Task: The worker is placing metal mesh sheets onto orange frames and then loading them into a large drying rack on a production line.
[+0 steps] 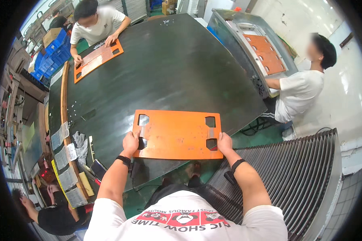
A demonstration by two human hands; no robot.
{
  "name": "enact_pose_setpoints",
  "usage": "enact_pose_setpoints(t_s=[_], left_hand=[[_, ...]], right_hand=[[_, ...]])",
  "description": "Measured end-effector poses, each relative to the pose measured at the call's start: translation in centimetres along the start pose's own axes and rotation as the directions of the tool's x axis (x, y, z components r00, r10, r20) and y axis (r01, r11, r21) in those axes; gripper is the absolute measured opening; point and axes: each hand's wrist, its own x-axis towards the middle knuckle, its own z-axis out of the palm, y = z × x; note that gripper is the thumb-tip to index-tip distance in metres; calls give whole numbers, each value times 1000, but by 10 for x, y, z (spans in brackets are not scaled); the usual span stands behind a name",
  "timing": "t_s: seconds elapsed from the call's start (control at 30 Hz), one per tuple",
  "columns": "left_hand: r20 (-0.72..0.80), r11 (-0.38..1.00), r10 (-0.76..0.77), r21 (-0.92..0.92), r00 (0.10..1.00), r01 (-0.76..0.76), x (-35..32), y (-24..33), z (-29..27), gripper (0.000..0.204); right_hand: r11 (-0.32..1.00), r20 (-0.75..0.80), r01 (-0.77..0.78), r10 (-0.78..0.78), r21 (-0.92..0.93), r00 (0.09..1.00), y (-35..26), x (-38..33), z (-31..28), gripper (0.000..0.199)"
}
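Between my hands is a flat orange board [177,134] with cut-out openings near its two short ends. It lies at or just above the near edge of the dark table; I cannot tell whether it touches. My left hand [131,142] is closed on the board's left end, near the lower left opening. On the opposite end, my right hand [224,143] grips the lower right edge. Faint marks and small spots show on the orange surface.
A co-worker [96,24] handles another orange board [98,60] at the table's far left. Another person [305,84] stands right, beside a grey bin [245,52] holding an orange panel [265,54]. A ribbed metal rack [281,180] stands near right. A grey glove [81,146] and phone [98,168] lie left on the dark table [165,68].
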Motion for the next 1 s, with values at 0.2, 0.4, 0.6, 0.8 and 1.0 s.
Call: enact_pose_setpoints(t_s=[0.2, 0.4, 0.6, 0.8, 1.0], left_hand=[[-9, 990, 31, -139, 999, -32, -1, -3, -11, 52], [-38, 819, 67, -569, 997, -77, -12, 10, -58, 40], [-170, 454, 279, -844, 945, -285, -60, 98, -136, 27], [-544, -146, 831, -7, -119, -989, -95, 175, -146, 20], [-397, -32, 916, 60, -53, -998, -84, 221, -100, 28]], right_hand=[[997, -45, 18, -14, 81, 999, 1, -4, -1, 36], [966, -208, 166, -124, 199, 970, -21, -3, -45, 32], [943, -379, 162, -42, 290, 924, -44, 13, -114, 38], [-227, 173, -226, -232, 947, 957, -111, -39, -183, 82], [-367, 253, -232, 11, 901, 967, -65, -28, -162, 45]])
